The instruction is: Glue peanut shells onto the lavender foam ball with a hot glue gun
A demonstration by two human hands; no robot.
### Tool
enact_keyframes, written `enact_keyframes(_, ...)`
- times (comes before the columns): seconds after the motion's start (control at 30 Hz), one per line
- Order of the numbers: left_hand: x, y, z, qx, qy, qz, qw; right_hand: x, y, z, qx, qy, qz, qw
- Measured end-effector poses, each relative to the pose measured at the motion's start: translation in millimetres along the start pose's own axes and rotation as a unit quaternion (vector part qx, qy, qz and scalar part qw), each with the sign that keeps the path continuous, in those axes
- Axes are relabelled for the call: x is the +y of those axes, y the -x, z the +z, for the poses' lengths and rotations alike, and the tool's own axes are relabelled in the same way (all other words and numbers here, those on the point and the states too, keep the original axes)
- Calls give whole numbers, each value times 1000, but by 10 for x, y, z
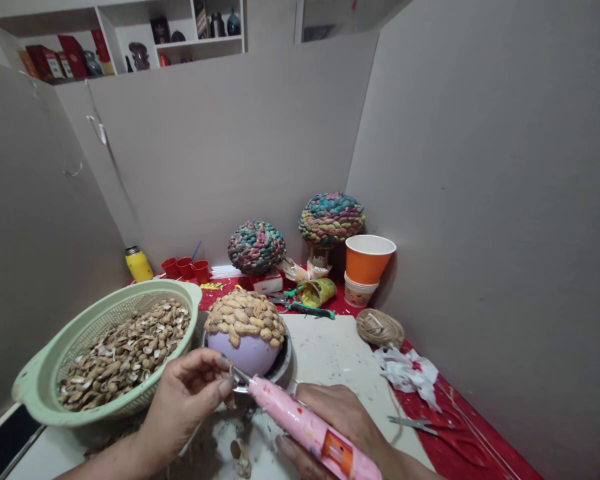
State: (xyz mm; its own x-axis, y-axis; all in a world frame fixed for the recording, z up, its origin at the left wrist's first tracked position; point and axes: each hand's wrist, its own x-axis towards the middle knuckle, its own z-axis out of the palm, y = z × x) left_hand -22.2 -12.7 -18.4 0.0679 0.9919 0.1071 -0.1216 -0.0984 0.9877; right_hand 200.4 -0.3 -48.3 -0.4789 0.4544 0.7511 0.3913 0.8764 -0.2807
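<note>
My right hand [337,417] is wrapped around a pink hot glue gun [300,417], its metal nozzle pointing up and left. At the nozzle tip, the fingers of my left hand [187,393] pinch a small peanut shell [233,395], mostly hidden by the fingertips. Just beyond both hands, a lilac balloon [245,353] rests in a metal bowl [286,353]. Peanut shells [245,313] cover its upper part in a tight layer, while the lower part is bare. To the left stands a green colander [187,343] holding many loose peanut shells [125,353].
Behind are two balls of coloured shells [257,247], an orange-and-white cup stack [370,260], red cups [185,267] and pliers [310,309]. On the right lie a twine ball [380,328], crumpled tissue [407,373] and open scissors [445,430]. Grey walls enclose the table.
</note>
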Motion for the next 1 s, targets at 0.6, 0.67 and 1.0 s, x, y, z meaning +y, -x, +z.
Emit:
enact_keyframes(0.6,-44,7,-42,2,-1,15,1000,-7,-13,67,54,37,-23,998)
enact_keyframes(0.67,-31,1,-38,5,-5,15,1000,-26,-41,32,59,38,-33,997)
enact_keyframes(1.0,-33,-9,-37,16,6,21,1000,-61,-44,-122,-48,30,3,998)
